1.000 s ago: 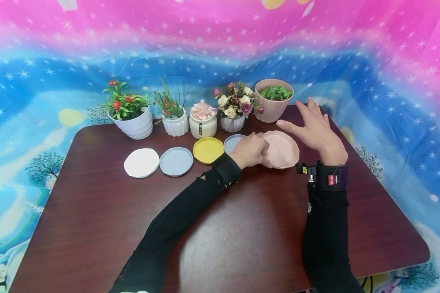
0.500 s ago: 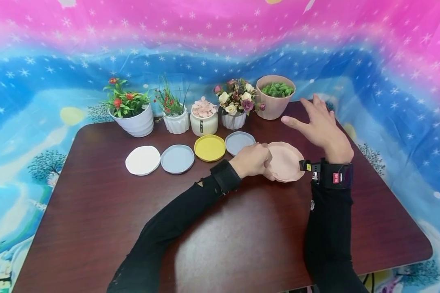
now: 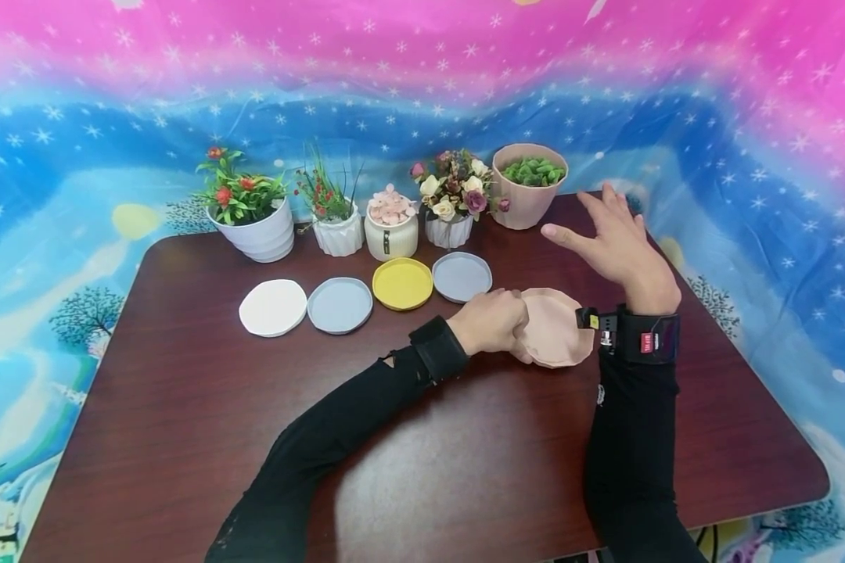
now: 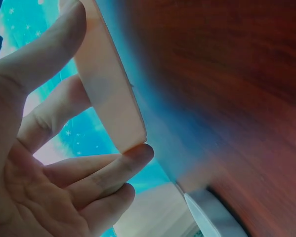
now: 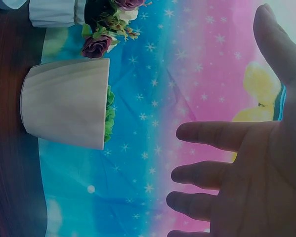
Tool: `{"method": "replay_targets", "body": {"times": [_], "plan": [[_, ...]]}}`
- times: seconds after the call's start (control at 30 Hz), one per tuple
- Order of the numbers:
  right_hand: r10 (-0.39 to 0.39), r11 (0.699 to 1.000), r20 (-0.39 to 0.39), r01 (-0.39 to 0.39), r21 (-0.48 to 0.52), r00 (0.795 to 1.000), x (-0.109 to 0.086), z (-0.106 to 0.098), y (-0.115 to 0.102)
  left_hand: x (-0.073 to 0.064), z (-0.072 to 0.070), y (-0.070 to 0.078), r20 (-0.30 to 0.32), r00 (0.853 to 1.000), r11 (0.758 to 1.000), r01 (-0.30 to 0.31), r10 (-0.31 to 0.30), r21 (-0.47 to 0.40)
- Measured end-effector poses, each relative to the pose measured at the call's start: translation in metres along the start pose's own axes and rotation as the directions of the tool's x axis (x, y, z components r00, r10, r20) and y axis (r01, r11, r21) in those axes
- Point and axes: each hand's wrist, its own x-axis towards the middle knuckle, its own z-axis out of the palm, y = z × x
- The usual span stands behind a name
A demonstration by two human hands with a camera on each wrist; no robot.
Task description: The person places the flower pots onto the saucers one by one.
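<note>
My left hand (image 3: 496, 322) pinches the near-left rim of a pale pink scalloped saucer (image 3: 558, 328). In the left wrist view the saucer (image 4: 110, 91) appears edge-on between thumb and fingers, raised off the wood. My right hand (image 3: 620, 246) hovers with fingers spread and holds nothing. Behind it stands a pale pink pot (image 3: 524, 205) with a green plant (image 3: 533, 172); the right wrist view shows the pot (image 5: 68, 103) apart from the fingers. Part of the saucer's right rim is covered by the right wrist strap.
A white saucer (image 3: 273, 309), a light blue one (image 3: 339, 306), a yellow one (image 3: 403, 284) and a grey-blue one (image 3: 462, 277) lie in a row. Behind them are several potted flowers, such as a red-flowered plant (image 3: 246, 195) and roses (image 3: 447, 191). A patterned cloth (image 3: 394, 102) hangs behind the table.
The left hand has drawn the pink saucer nearer the person and slightly right, uncovering the grey-blue saucer. The right hand has shifted slightly right, staying spread.
</note>
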Motion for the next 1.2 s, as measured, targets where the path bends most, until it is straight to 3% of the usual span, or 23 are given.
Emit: {"method": "replay_targets", "body": {"times": [0.27,0.57,0.87,1.03,1.1,1.2], "plan": [[-0.006,1.000,0.003,0.006,0.009,1.000,0.002,0.002,-0.003,-0.008,0.004,0.011,0.031,0.999,0.997,-0.011,0.009,0.073],[-0.011,1.000,0.004,0.011,0.007,1.000,0.004,0.002,-0.006,-0.016,0.007,0.025,0.077,0.997,0.997,-0.017,0.011,0.079],[-0.019,1.000,0.011,0.019,0.006,1.000,0.006,0.006,-0.008,-0.023,0.018,0.030,0.081,0.995,0.994,0.041,-0.050,0.104],[-0.033,0.999,0.002,0.033,0.019,0.999,0.006,0.006,-0.007,-0.024,0.020,0.033,0.103,0.993,0.987,0.037,-0.053,0.157],[-0.047,0.998,-0.025,0.049,0.050,0.999,0.005,0.004,-0.004,-0.023,0.019,0.032,0.117,0.992,0.988,0.029,-0.047,0.151],[-0.065,0.993,-0.091,0.073,0.091,0.994,0.007,0.000,0.003,-0.022,0.016,0.029,0.138,0.990,0.997,0.027,-0.037,0.069]]}}
